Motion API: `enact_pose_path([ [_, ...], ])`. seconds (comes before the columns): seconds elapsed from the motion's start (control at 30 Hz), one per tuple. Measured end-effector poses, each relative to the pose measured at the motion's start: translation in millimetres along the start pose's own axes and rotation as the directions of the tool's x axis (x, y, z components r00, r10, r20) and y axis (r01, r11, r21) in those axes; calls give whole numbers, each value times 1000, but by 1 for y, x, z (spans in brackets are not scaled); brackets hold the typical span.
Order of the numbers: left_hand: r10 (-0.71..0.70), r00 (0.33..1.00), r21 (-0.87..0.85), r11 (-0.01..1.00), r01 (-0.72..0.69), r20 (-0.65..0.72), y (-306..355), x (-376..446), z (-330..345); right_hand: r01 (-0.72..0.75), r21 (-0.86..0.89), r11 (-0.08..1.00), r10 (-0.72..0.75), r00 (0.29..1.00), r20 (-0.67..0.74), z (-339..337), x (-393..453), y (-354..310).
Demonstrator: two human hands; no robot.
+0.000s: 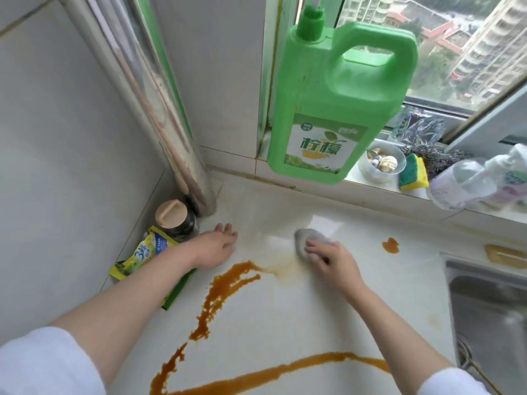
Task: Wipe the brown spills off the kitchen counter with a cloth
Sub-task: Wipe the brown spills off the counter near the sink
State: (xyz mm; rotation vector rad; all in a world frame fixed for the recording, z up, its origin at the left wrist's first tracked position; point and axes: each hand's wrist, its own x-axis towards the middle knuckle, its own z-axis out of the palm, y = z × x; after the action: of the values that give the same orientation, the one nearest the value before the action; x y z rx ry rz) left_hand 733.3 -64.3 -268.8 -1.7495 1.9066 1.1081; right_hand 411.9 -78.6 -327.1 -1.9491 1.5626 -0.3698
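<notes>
While right hand (328,258) rubs cloth (310,239), jug (339,101) reads 柠檬

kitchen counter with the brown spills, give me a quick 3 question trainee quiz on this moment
1. True or false: the right hand holds the grey crumpled cloth on the white stone counter.
2. What is the left hand doing? A) lifting the green plastic detergent jug B) resting flat on the counter C) holding the cloth
3. Fill in: the small separate brown spill spot lies between the cloth and the steel ____.

Key: 1 true; 2 B; 3 sink
</notes>
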Motion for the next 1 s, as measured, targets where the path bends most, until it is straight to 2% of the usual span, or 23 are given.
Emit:
enact_pose_path([
  [0.03,-3,1000,6,1000,3,-3,1,-1,-1,-180,17,984,180,972,-148,-12,7,13],
  [0.07,-2,1000,16,1000,2,-3,5,-2,0,-339,77,938,348,906,-240,-19,10,18],
  [0.1,-8,1000,17,1000,8,-4,6,-1,0,-426,119,897,442,851,-283,-15,18,12],
  [0.13,-9,1000,20,1000,9,1,8,-1,-1,-431,147,890,455,853,-255,-7,23,-4],
  [0.17,-16,1000,12,1000,16,5,7,-1,-1,-336,131,933,356,918,-176,5,24,-23],
  [0.2,-23,1000,-4,1000,23,7,6,0,-2,-170,75,983,174,984,-41,20,17,-39],
  [0.27,-34,999,-34,999,34,-6,4,1,-2,146,-24,989,-139,969,203,35,-11,-46],
  [0.3,-37,999,-38,999,37,-7,5,1,-3,207,-26,978,-194,950,246,26,-22,-36],
  [0.33,-37,999,-34,999,37,-8,7,1,-3,185,-13,983,-179,965,194,12,-26,-20],
  [0.4,-43,999,6,999,43,-11,15,0,-3,-63,5,998,64,996,-64,-20,-21,15],
  [0.47,-67,998,46,997,67,-13,21,2,-2,-401,121,908,419,868,-266,-39,-5,39],
  [0.5,-82,997,59,995,83,-12,24,6,-1,-493,165,854,519,802,-295,-36,4,37],
  [0.53,-99,995,64,993,99,-9,27,10,1,-497,189,847,532,799,-280,-26,11,24],
  [0.57,-118,993,58,991,119,-7,27,13,3,-414,169,894,444,868,-221,-10,12,6],
  [0.6,-136,991,44,990,136,-6,28,15,3,-266,121,956,280,952,-125,8,4,-10],
  [0.63,-144,990,32,989,144,-10,29,16,2,-90,61,994,91,996,-13,22,-11,-23],
  [0.7,-126,992,7,992,126,-27,27,13,-2,120,21,993,-121,982,148,24,-37,-24],
  [0.77,-81,996,-7,997,81,-37,20,7,-4,57,13,998,-57,998,27,3,-32,4],
  [0.8,-63,997,-15,998,63,-34,16,4,-4,-94,38,995,98,989,-111,-7,-22,19],
  [0.87,-30,999,-52,998,28,-32,10,-1,-3,-428,163,889,458,841,-288,-19,0,28],
  [0.9,-22,999,-70,997,20,-24,9,-1,-3,-507,192,840,542,786,-296,-13,12,14],
  [0.93,-16,1000,-79,997,14,-15,8,-1,-4,-488,188,852,522,816,-249,-1,23,-11],
  [1.0,-12,1000,-78,997,11,-5,6,2,-5,-183,90,979,188,981,-43,34,32,-61],
])
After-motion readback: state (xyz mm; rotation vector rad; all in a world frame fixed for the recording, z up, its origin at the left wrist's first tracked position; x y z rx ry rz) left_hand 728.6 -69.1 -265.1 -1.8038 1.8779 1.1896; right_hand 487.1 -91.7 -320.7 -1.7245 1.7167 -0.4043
